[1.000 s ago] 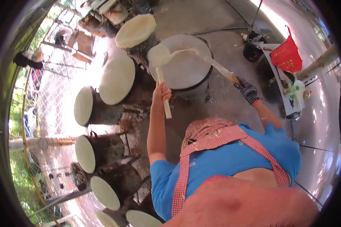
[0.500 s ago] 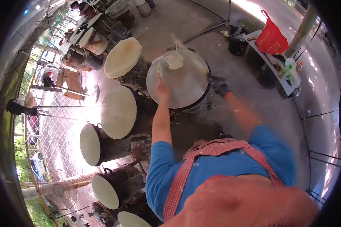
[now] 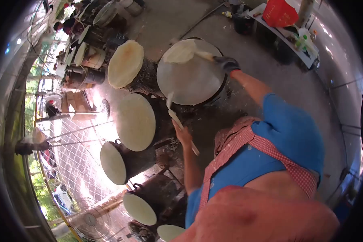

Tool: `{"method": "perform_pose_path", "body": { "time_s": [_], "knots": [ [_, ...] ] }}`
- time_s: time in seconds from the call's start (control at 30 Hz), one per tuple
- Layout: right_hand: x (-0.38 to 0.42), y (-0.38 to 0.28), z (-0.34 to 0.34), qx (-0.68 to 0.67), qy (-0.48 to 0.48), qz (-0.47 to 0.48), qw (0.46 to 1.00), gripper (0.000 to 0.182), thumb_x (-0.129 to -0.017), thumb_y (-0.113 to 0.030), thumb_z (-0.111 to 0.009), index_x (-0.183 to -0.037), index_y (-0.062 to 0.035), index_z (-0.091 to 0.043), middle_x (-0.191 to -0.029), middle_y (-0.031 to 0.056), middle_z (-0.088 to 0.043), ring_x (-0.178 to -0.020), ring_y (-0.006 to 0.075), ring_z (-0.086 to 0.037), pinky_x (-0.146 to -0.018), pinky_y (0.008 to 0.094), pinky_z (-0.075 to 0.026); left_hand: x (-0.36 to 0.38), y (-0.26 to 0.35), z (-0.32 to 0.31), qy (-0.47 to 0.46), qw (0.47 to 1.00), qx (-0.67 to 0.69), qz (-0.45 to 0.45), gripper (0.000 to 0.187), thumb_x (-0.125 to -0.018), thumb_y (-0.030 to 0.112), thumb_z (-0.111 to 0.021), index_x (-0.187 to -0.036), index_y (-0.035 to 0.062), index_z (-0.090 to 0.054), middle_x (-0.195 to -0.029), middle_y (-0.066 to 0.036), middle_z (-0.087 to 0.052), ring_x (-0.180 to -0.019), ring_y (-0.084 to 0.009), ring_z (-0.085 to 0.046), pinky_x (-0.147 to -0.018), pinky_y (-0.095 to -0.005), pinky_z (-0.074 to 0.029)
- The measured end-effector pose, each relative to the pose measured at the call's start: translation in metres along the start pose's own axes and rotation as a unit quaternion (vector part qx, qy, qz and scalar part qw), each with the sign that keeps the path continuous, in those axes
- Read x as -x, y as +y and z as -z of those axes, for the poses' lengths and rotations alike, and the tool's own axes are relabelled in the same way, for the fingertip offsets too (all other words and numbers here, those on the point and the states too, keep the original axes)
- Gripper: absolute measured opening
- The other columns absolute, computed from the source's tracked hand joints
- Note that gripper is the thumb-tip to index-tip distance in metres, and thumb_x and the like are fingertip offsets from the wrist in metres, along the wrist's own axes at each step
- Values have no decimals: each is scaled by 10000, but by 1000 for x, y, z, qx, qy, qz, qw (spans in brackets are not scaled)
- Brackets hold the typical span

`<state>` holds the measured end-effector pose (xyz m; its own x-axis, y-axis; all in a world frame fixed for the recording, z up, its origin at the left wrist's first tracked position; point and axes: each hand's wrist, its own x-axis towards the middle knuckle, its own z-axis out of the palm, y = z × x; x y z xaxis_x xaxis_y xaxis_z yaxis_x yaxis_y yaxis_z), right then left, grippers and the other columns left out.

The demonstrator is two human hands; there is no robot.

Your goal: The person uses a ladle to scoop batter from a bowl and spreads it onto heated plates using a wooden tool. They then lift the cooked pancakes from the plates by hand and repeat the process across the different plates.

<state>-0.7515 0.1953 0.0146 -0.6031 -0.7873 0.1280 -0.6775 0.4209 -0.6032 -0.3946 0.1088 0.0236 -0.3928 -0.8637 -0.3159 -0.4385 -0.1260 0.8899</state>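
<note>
A round griddle stands ahead of me, with a pale patch of batter on its far left part. My right hand, in a dark glove, is closed on a light flat spreader whose end meets the batter. Below the griddle's near left edge, my left hand is wrapped round a slim wooden stick. Whitish batter coats that stick's upper end, close to the griddle rim.
A stack of round flatbreads lies left of the griddle. Several lidded drums, one with a pale round top, line my left side. At the far right a table carries a red bag; a black bucket stands beside it.
My right hand has moved from the griddle's right side to its far right edge. My left hand has drawn back from over the griddle with the stick. The batter patch is wider.
</note>
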Motion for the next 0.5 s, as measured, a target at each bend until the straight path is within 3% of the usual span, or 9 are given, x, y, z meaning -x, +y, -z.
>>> {"method": "perform_pose_path", "body": {
  "time_s": [0.1,0.2,0.23,0.27,0.33,0.37,0.4,0.43,0.5],
  "knots": [
    [24,-1,-40,-207,51,-165,963,360,-836,-353,-427,-1014,-85,-588,-868,109,-625,-758,223,-581,-703,329,-446,22,-32,13,5,999,-1,-36,706,-707,21,-454,-1347,220,-232,-949,-106,-548,-515,-129,-459,-452,-247,-385],
    [19,-38,-86,-203,33,-250,946,343,-832,-345,-458,-1005,-84,-596,-818,81,-635,-688,201,-568,-648,314,-446,30,-32,11,8,1000,-26,-14,691,-709,49,-457,-1344,213,-240,-1101,-128,-507,-544,-151,-482,-463,-260,-401],
    [17,-34,-77,-201,-7,-253,946,337,-830,-342,-469,-1002,-83,-599,-802,72,-638,-664,194,-564,-630,309,-446,30,-24,13,7,999,-37,-12,681,-714,54,-451,-1343,209,-241,-1142,-124,-487,-579,-158,-494,-498,-271,-415],
    [13,-10,-55,-132,-6,-113,985,327,-827,-339,-486,-999,-87,-603,-783,52,-633,-644,175,-545,-614,297,-438,29,-21,10,8,999,-43,-10,671,-719,60,-446,-1342,205,-243,-1183,-120,-466,-613,-166,-506,-533,-282,-429],
    [26,-16,6,-276,-63,-289,915,288,-832,-336,-491,-985,-125,-616,-756,37,-622,-612,142,-517,-606,296,-430,13,-71,29,20,988,-85,-126,665,-723,63,-444,-1344,183,-237,-1217,-124,-441,-708,-190,-522,-628,-296,-438],
    [33,-20,37,-330,-74,-377,862,270,-834,-334,-494,-977,-144,-622,-742,29,-616,-596,126,-503,-602,295,-426,14,-68,29,24,986,-96,-137,661,-726,65,-444,-1344,174,-235,-1219,-129,-437,-748,-200,-528,-661,-296,-433],
    [31,-12,31,-368,-71,-393,840,295,-810,-338,-523,-998,-126,-607,-805,46,-597,-661,137,-500,-632,296,-426,11,-61,17,26,983,-100,-149,658,-728,67,-444,-1344,165,-234,-1221,-135,-433,-788,-210,-535,-693,-297,-428],
    [30,-10,5,-387,-65,-386,835,331,-786,-341,-552,-1018,-108,-592,-869,63,-577,-726,149,-496,-663,296,-426,24,-33,16,3,993,-79,-85,668,-721,59,-451,-1344,156,-229,-1258,-120,-403,-816,-220,-545,-676,-280,-432],
    [28,-16,-44,-319,-49,-319,891,427,-737,-347,-611,-1059,-72,-561,-996,97,-539,-855,172,-490,-723,297,-426,18,-54,21,8,997,-50,-63,674,-718,47,-454,-1343,174,-234,-1177,-121,-457,-736,-207,-547,-614,-273,-435]
  ]
}}
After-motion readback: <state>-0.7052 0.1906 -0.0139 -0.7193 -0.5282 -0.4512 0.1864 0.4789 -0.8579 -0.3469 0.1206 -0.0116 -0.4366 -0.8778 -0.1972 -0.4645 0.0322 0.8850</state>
